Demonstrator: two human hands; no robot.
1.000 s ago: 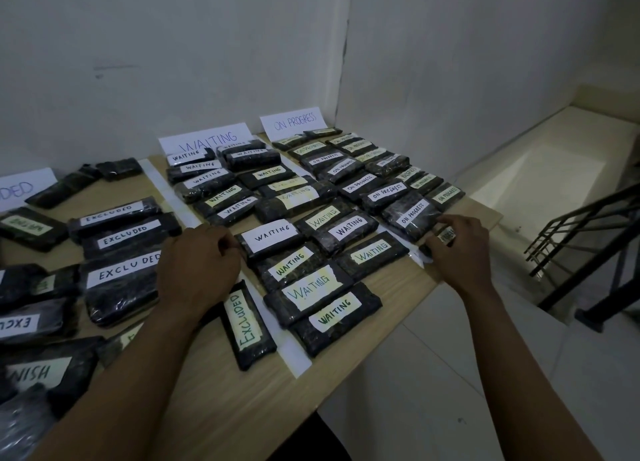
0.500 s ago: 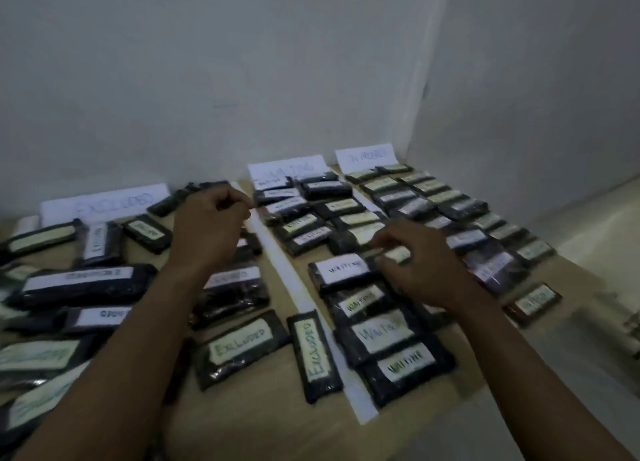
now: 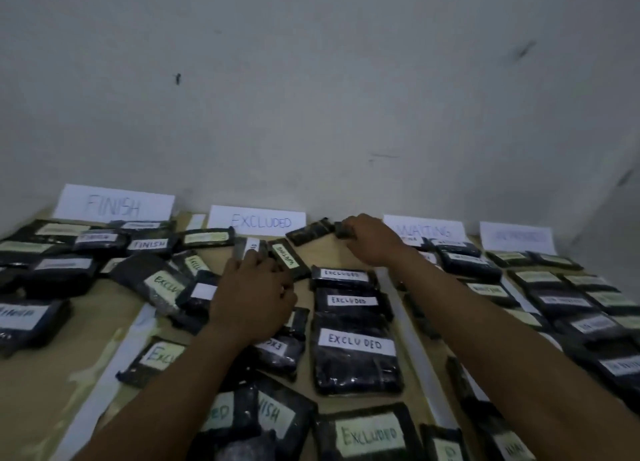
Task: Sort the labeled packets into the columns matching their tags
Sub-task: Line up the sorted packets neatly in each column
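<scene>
Dark plastic packets with handwritten tags lie in columns on a wooden table (image 3: pixel 332 252). Paper signs at the back wall read FINISH (image 3: pixel 114 204), EXCLUDED (image 3: pixel 258 221) and WAITING (image 3: pixel 424 230); a fourth sign (image 3: pixel 516 237) is too blurred to read. My left hand (image 3: pixel 252 294) reaches into the excluded column, its fingertips pinching a packet with a white tag (image 3: pixel 248 247). A packet tagged WAITING (image 3: pixel 288 258) lies just right of those fingers. At the back, my right hand (image 3: pixel 372 240) grips a small untagged dark packet (image 3: pixel 343 231), next to another dark packet (image 3: pixel 308 233).
White strips (image 3: pixel 408 322) (image 3: pixel 114 356) divide the columns. EXCLUDED packets (image 3: pixel 353 344) are stacked between my arms, with FINISH packets (image 3: pixel 149 244) at the left. Packets crowd the right side under my right forearm. A bare wall stands behind the table.
The view has swung left. My right hand left the waiting column and took hold of the dark packet at the back. My left hand moved onto the white-tagged packet.
</scene>
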